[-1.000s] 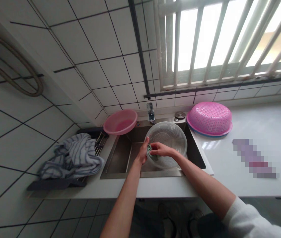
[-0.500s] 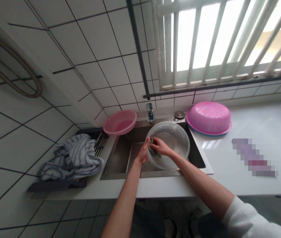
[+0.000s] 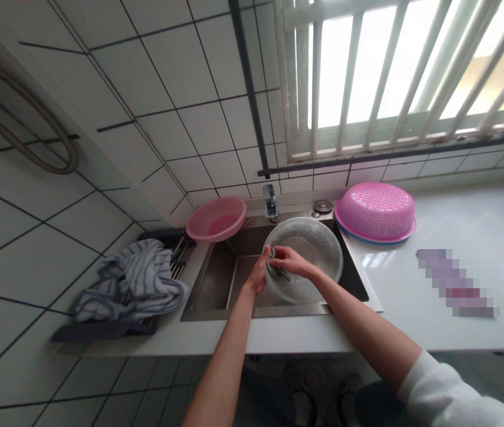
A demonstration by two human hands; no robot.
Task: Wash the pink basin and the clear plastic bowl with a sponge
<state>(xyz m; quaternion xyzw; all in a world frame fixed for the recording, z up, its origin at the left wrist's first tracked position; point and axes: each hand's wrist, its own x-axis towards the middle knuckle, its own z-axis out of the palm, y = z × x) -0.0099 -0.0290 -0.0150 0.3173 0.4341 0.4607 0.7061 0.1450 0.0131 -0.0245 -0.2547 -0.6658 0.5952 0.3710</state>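
Over the sink, left hand grips the clear basket by its rim, thumb uppermost; right hand pinches green cloth between fingertips.

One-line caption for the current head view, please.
Left hand holds a clear bowl over the sink; right hand holds a green cloth against it.

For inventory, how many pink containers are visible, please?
2: a basin at the sink's back left corner, an upturned basket by its back right; others may hide beneath.
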